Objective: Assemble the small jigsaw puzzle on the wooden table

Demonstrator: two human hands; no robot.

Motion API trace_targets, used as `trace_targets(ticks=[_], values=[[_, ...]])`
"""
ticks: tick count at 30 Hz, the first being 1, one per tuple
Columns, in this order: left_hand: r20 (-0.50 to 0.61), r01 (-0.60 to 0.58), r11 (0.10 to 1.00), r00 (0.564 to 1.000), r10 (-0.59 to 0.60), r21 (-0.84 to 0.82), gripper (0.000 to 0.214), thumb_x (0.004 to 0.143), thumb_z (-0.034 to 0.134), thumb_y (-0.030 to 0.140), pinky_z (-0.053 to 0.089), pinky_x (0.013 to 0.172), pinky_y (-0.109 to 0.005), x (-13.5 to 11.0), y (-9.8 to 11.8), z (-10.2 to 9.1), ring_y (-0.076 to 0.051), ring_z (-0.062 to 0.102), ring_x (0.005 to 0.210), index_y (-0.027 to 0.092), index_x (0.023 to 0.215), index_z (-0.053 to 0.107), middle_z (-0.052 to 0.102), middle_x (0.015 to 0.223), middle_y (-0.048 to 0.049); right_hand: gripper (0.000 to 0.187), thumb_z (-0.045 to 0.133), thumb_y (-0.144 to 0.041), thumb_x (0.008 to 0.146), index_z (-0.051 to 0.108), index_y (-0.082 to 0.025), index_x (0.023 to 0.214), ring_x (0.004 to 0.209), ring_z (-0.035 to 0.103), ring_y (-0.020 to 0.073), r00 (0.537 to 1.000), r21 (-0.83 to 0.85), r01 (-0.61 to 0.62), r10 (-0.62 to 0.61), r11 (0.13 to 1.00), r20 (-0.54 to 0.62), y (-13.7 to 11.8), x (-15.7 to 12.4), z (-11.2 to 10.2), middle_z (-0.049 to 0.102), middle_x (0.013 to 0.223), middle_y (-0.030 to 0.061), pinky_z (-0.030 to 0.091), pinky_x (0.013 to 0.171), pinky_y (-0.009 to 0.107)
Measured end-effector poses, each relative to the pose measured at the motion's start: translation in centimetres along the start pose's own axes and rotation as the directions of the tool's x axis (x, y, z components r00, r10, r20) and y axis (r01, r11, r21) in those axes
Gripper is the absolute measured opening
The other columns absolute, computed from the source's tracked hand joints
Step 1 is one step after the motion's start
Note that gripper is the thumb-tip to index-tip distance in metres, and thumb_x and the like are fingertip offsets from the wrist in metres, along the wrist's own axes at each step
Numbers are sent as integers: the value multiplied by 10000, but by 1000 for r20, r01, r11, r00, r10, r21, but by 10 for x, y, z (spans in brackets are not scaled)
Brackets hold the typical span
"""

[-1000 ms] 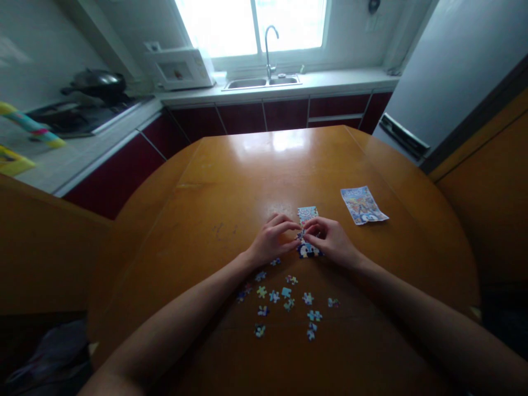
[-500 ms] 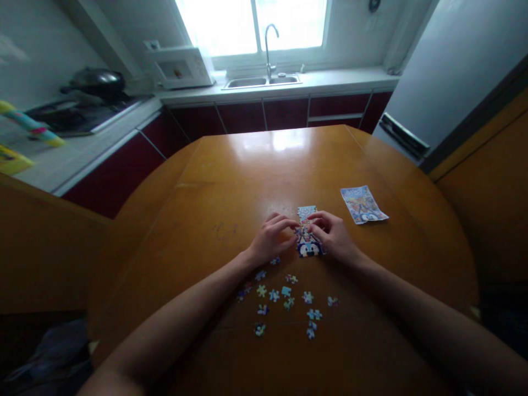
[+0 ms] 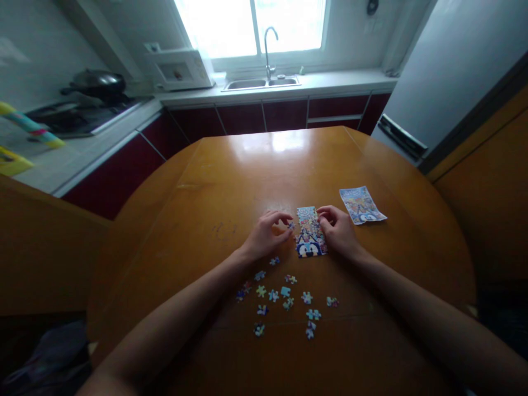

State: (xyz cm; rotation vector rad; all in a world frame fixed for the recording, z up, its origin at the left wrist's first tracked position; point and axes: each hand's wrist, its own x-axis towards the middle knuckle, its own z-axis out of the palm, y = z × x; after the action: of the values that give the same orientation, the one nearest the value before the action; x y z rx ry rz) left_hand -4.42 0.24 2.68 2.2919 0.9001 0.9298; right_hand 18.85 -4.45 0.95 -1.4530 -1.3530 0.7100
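A joined strip of jigsaw puzzle lies on the table, with a blue cartoon dog face at its near end. Just left of it, a small puzzle piece sits between the thumb and index fingertips of my left hand. My right hand is at the strip's right side, its curled fingers and thumb closed at the upper right edge. Several loose puzzle pieces are scattered on the near side. The contact under my right fingertips is partly hidden.
A creased picture sheet lies to the right on the wooden table. Beyond the table are a counter with a sink, a microwave and a pan on a stove. A fridge stands at right.
My left hand has drawn back left off the puzzle strip, with a small piece now showing at its fingertips. My right hand has shifted right to the strip's edge, uncovering its middle.
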Motion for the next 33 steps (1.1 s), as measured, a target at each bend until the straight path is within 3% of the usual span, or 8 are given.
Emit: trace_targets(ticks=[4,11,17,23,30,31,33], values=[[154,12,999,988,-6,-35,222,812,720,209,490,704,-279,9,5,-20,-146,585,769,197,1033,703,701,883,-18,198,554,-238,822,679,-163,956,674,618,183,999,-8,21,-21,1000,-29,8,7,-1,693,808,64,494,612,310],[345,-106,994,933,99,2,243,838,721,254,525,767,-309,9,28,-47,-163,636,845,227,1079,714,701,931,-29,200,558,-233,806,679,-160,947,686,630,191,999,11,13,-12,1000,-34,11,10,-1,695,804,68,508,623,321],[554,-220,966,791,259,-137,321,841,745,224,535,821,-300,-2,26,-46,-169,649,914,311,1149,711,734,946,-9,199,550,-240,808,679,-165,939,672,627,186,999,10,17,-16,1000,-30,10,9,-1,696,798,63,505,601,311],[607,-173,967,754,252,-187,446,792,796,169,532,768,-284,-5,11,-40,-177,633,894,345,1190,699,751,918,4,190,549,-227,803,682,-165,924,695,637,196,999,17,24,-23,1000,-33,8,10,-1,699,796,67,515,626,324],[633,-110,969,740,227,-219,371,808,793,229,542,776,-293,-4,5,-44,-181,635,888,316,1160,712,738,923,-19,187,545,-213,806,686,-163,919,706,641,193,999,35,28,-27,999,-34,10,10,-2,697,794,58,512,645,324],[615,-87,971,760,210,-224,320,826,776,248,537,740,-278,-4,2,-43,-170,635,854,294,1137,719,727,915,-27,188,546,-212,806,687,-162,919,705,640,193,999,35,29,-28,999,-34,10,10,-2,697,795,59,511,645,325],[508,-35,972,848,153,-234,219,879,713,278,505,660,-253,-5,-7,-39,-144,620,767,238,1094,724,708,901,-42,189,547,-209,802,690,-159,916,704,640,194,999,34,29,-28,999,-36,11,11,-2,698,800,62,510,647,326]])
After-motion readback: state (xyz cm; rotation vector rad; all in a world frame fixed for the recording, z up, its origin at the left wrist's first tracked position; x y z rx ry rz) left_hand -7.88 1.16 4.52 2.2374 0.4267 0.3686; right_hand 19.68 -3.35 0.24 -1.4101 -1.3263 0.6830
